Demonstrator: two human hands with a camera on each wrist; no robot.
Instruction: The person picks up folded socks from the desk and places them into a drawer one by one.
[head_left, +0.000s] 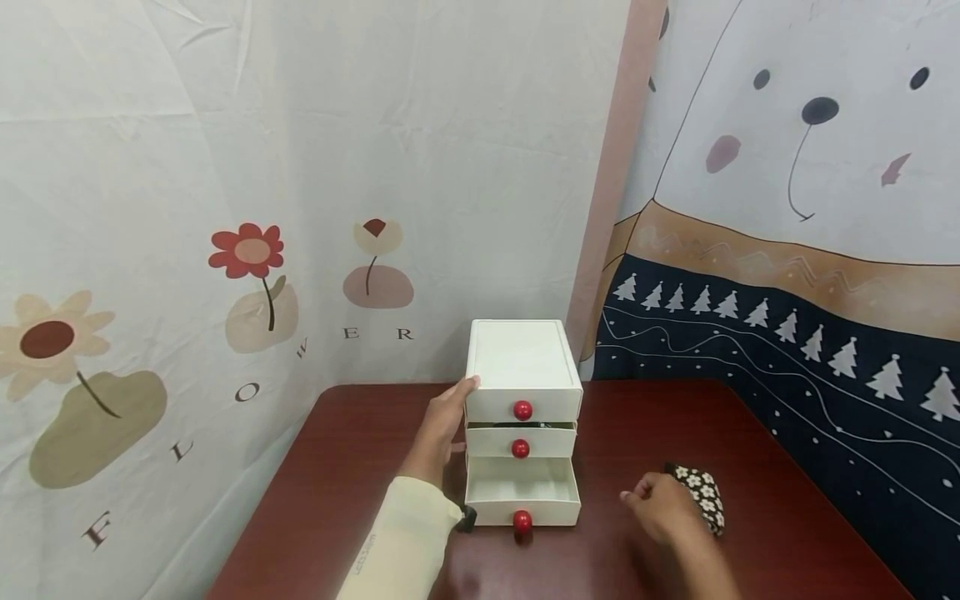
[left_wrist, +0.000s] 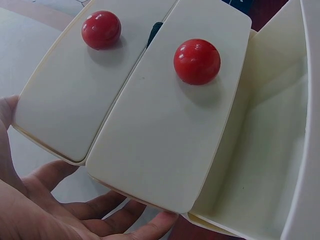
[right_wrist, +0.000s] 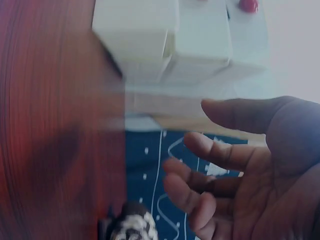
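A small white drawer cabinet (head_left: 519, 354) with red round knobs stands on the table. Its top drawer (head_left: 491, 406) is closed. The middle drawer (head_left: 491, 443) is pulled out a little, with something dark showing inside. Farthest out is the bottom drawer (head_left: 517, 479), whose visible inside is bare. My left hand (head_left: 438, 429) rests against the cabinet's left side, thumb near the upper front corner and fingers spread along the side in the left wrist view. To the right of the cabinet, my right hand (head_left: 663, 508) hovers with loosely bent fingers, holding nothing. Beside it lies a dark flower-patterned pouch (head_left: 705, 492), partly hidden.
The dark red wooden table (head_left: 360, 467) reaches back to a white cloth (head_left: 450, 167) printed with flowers. On the right hangs a bear-printed cloth (head_left: 750, 367) with a navy lower part.
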